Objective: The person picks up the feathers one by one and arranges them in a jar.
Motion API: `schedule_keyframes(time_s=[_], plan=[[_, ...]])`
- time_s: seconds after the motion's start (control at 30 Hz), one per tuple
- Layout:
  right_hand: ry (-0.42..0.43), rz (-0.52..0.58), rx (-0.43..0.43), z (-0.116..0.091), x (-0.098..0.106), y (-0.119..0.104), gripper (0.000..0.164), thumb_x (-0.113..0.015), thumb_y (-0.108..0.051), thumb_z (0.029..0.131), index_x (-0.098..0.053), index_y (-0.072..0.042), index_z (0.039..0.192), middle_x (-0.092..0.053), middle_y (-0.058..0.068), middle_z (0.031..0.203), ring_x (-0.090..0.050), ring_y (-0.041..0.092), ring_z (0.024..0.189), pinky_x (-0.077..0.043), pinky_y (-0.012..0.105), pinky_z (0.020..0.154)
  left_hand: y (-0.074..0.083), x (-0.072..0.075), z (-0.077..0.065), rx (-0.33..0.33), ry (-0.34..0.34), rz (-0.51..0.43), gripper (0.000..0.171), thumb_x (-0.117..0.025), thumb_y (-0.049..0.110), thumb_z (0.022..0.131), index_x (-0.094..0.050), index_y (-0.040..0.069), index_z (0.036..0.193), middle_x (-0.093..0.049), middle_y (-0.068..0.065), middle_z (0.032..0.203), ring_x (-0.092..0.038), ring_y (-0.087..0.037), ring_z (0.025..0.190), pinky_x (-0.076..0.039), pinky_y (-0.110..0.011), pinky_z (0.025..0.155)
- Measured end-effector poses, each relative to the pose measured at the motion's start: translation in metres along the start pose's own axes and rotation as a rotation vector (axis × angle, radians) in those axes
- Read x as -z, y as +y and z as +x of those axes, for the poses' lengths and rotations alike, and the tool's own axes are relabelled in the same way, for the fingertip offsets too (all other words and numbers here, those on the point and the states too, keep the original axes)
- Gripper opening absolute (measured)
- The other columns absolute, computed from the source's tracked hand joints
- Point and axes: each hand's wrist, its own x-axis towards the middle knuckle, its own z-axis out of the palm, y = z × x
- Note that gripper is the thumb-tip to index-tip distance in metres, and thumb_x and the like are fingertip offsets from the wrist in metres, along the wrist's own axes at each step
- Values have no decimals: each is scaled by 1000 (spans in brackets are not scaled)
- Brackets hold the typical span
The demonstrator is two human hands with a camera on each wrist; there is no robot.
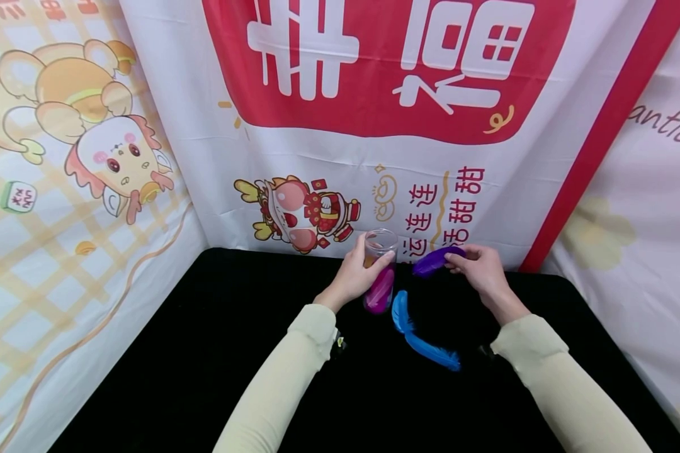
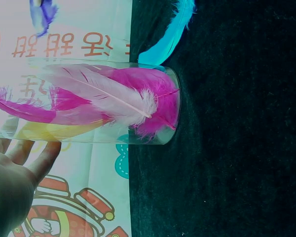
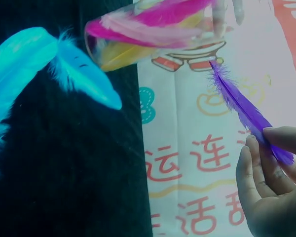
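My left hand (image 1: pixel 354 272) grips a clear glass (image 1: pixel 381 240) around its upper part at the back of the table. Inside the glass lie magenta, pale pink and yellow feathers, plainest in the left wrist view, where a pale pink feather (image 2: pixel 108 96) crosses the magenta ones. To the right, my right hand (image 1: pixel 483 272) pinches a purple feather (image 1: pixel 430 262) between thumb and fingers, apart from the glass. In the right wrist view the purple feather (image 3: pixel 244 106) slants, its narrow end toward the glass. Two blue feathers, an upper one (image 1: pixel 401 311) and a lower one (image 1: pixel 433 353), lie near the glass's base.
A black cloth (image 1: pixel 232 352) covers the table. Behind its far edge hangs a white and red printed banner (image 1: pixel 385 151). Printed cloths stand at the left (image 1: pixel 79 264) and right (image 1: pixel 646 239) sides.
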Motion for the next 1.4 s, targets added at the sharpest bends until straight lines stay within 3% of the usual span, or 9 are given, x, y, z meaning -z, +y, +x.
schedule_keyframes(time_s=[0.23,0.53,0.7,1.0,1.4], plan=[[-10,-12,28,0,-8,-16,36,-73,-20,98,-68,6,122,-75,-7,86,-71,11,78,-59,26,74,1,1,0,0,0,-2,75,-60,61,97,-33,20,154,-59,-7,136,-58,-21,127,-44,-42,110],[14,-45,75,1,-23,-36,36,-77,-24,94,-70,3,118,-74,-2,89,-67,7,77,-54,22,68,1,1,2,5,0,-2,75,-60,60,97,-33,18,154,-60,-3,134,-59,-18,124,-44,-40,109],[14,9,95,2,-31,-40,34,-76,-19,95,-70,5,118,-76,3,93,-71,6,76,-57,23,70,-1,1,2,0,-2,2,77,-60,59,98,-33,16,155,-60,-4,134,-59,-19,124,-44,-42,109],[72,53,139,4,-43,-51,30,-78,-17,92,-71,3,112,-73,-10,80,-70,9,72,-49,21,57,-1,0,2,6,0,8,80,-60,62,97,-32,16,156,-58,-9,139,-56,-23,128,-42,-47,111],[70,166,202,7,-58,-59,29,-79,-11,91,-68,11,106,-74,-6,78,-73,15,72,-58,23,67,-3,0,2,1,4,15,78,-59,63,96,-33,19,155,-59,-4,136,-57,-20,127,-43,-42,111]])
